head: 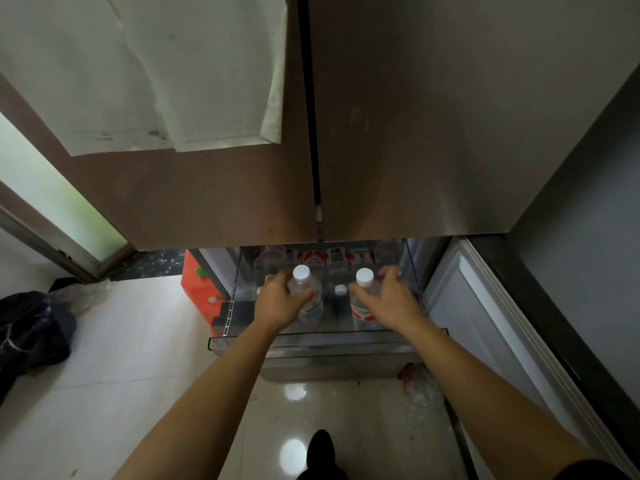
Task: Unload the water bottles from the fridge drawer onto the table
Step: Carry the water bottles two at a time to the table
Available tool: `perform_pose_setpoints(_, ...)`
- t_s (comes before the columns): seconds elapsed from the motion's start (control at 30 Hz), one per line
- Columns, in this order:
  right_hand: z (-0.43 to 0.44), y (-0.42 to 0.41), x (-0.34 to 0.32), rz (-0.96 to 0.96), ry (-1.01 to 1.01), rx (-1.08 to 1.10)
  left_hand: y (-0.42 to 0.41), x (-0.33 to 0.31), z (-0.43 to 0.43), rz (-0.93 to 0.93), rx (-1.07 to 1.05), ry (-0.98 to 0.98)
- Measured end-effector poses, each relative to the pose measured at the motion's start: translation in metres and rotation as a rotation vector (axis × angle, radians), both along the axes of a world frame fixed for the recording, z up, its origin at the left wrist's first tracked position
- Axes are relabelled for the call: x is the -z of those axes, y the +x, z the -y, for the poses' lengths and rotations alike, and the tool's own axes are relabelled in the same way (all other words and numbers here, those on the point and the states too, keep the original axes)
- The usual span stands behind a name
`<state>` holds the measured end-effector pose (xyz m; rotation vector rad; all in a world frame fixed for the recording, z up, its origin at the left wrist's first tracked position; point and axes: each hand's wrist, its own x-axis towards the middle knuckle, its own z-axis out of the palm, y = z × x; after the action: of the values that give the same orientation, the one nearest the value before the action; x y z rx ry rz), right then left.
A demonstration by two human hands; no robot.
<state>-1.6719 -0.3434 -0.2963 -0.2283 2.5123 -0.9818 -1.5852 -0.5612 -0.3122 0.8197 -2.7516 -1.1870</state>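
Left hand (282, 297) is curled round one water bottle (313, 310), and right hand (389, 299) is curled round a second water bottle (362, 301) at its 3 o'clock. Both are held upright within the open fridge drawer (311, 342) (further bottles (273, 259) are seen at 12 o'clock).

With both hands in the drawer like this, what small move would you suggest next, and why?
Probably lift both straight up: the left hand grips the left bottle, the right hand the right bottle, both upright in the open drawer.
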Motion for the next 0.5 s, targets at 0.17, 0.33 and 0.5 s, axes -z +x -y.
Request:
perform_pose_setpoints(0.17, 0.003, -0.004, 0.015, -0.049, 0.015, -0.091, -0.004, 0.016, -0.001, 0.037, -0.01, 0.109)
perform_pose_setpoints(0.33, 0.0, -0.017, 0.016, 0.006, 0.024, -0.08, -0.006, 0.029, 0.001, 0.09, 0.031, 0.112)
perform_pose_setpoints(0.5, -0.001, -0.019, 0.032, 0.003, 0.016, -0.135, -0.015, 0.034, -0.002, 0.067, -0.009, 0.171)
